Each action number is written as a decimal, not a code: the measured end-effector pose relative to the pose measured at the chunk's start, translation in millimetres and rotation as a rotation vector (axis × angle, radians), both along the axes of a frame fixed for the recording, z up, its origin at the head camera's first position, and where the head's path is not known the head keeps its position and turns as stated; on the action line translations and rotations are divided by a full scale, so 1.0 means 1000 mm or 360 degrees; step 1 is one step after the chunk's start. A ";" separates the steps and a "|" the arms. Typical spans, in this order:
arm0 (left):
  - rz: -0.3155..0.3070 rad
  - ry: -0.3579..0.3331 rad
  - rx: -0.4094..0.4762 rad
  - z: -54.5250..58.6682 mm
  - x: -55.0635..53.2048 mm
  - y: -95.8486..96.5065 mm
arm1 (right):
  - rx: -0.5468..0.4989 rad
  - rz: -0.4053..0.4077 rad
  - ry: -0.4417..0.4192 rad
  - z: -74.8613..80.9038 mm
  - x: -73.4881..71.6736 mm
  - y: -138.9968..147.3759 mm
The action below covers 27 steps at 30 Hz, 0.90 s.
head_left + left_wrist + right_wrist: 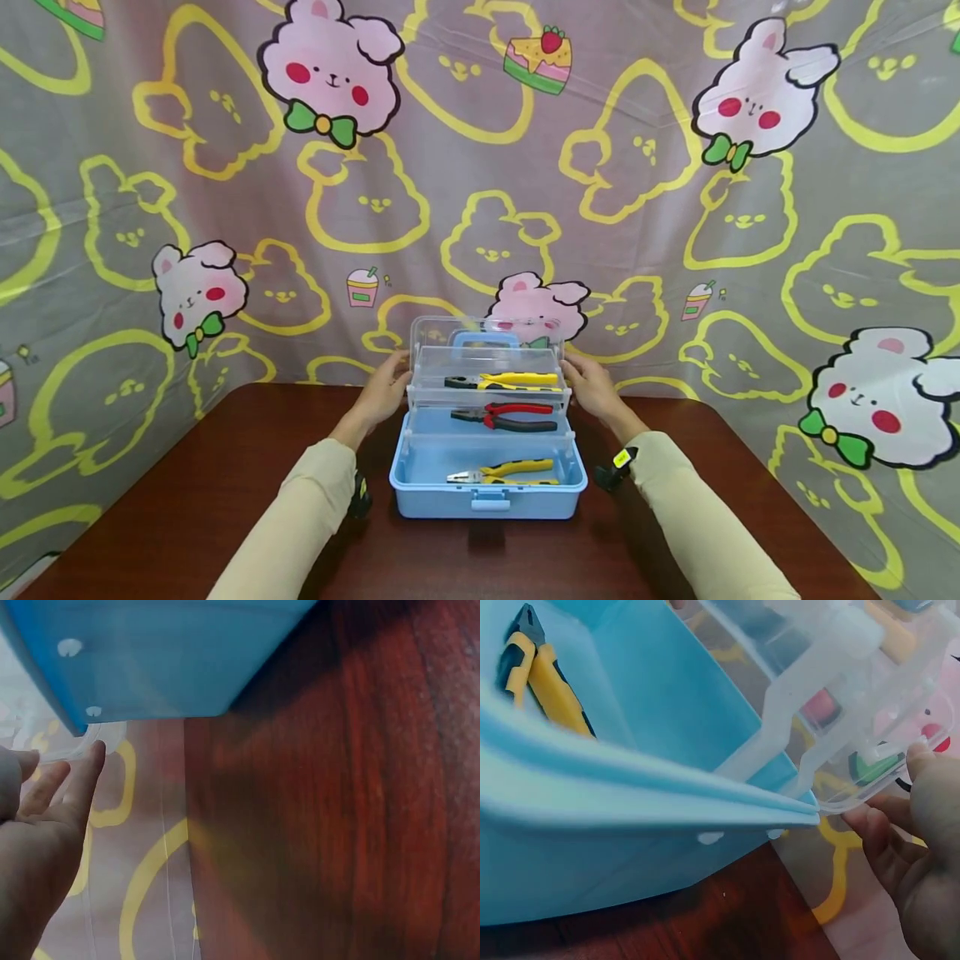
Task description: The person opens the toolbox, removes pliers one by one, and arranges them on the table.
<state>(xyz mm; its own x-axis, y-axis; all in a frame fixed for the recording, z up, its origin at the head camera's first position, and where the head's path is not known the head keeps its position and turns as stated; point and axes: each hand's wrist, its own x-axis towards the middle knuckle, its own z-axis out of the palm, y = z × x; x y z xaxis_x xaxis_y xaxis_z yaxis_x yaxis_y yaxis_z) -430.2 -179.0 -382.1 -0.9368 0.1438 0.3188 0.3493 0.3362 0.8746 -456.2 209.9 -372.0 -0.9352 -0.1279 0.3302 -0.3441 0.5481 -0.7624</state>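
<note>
A light blue toolbox [487, 503] stands open on the table, its clear lid [431, 331] raised at the back and its clear trays fanned out in steps. Yellow-and-black pliers [528, 379] lie in the upper tray. Red-and-black pliers [517, 416] rest one level lower. At the bottom of the box are yellow-handled pliers [517, 471]. My left hand [386, 385] holds the lid's left edge, its grip partly cut off in the left wrist view. On the opposite side, my right hand [592, 385] pinches the lid's right edge between thumb and fingers.
The dark red-brown wooden table [247, 483] extends to both sides of the box. Behind it hangs a grey curtain [480, 167] with cartoon prints, close to the raised lid. A blue handle [483, 339] shows through the lid.
</note>
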 end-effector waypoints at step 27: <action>-0.0071 -0.0288 -0.0116 -0.019 -0.005 0.008 | 0.0123 0.0344 -0.0352 -0.019 -0.013 0.000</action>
<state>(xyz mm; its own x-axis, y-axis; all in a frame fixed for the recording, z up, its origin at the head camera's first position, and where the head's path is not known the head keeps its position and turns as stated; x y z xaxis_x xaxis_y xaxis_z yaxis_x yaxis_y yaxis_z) -435.4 -171.4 -400.6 -0.9701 0.2030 0.1330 0.2044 0.3885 0.8985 -469.5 209.7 -390.5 -0.9318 -0.3479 0.1035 -0.2893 0.5395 -0.7907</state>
